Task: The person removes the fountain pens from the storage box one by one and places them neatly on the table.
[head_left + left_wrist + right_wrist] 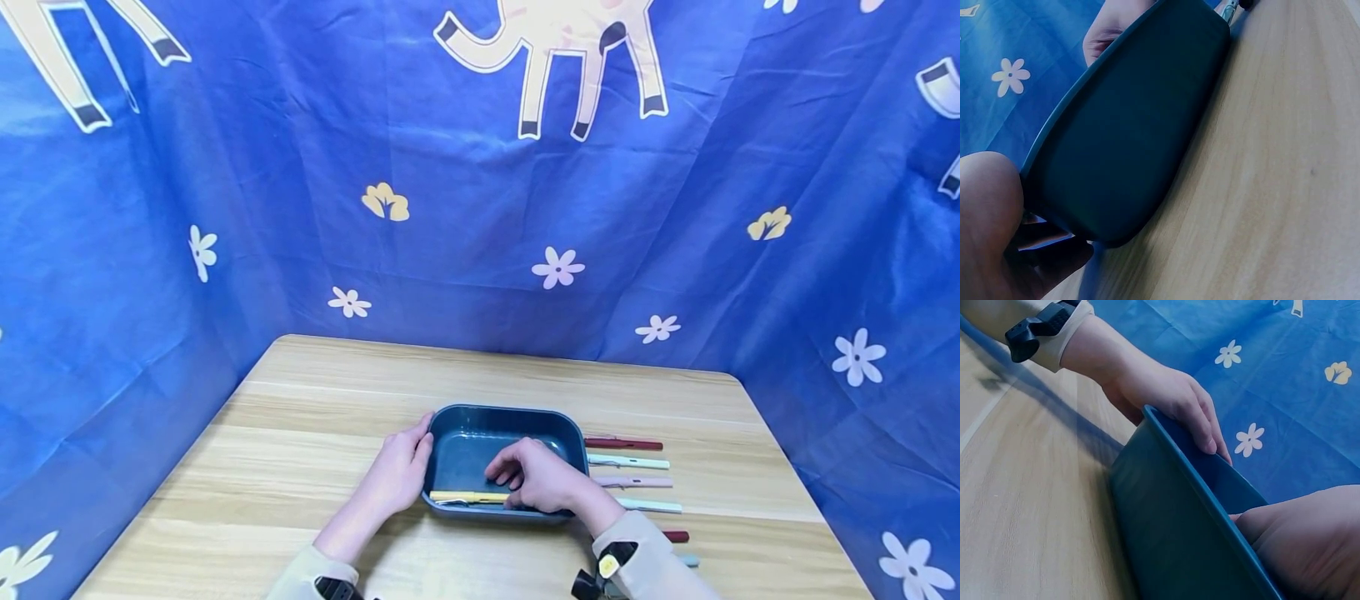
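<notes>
A dark teal rectangular tray [487, 446] rests on the table. My left hand [397, 467] grips its left end, and in the right wrist view the thumb of that left hand [1166, 394] lies over the rim. Inside, along the near wall, lies a yellow pen [468, 497] with a clip. My right hand [543, 479] is down in the tray at the pen's right end, fingers loosely bent and the thumb apart from the index finger. The tray wall [1129, 125] hides the pen in the left wrist view.
Right of the tray lie several pens in a rough column: a dark red pen [626, 444], a mint pen [630, 462], a lilac pen [633, 482] and others partly behind the right forearm. A blue patterned curtain [465, 250] stands around the wooden table [337, 400].
</notes>
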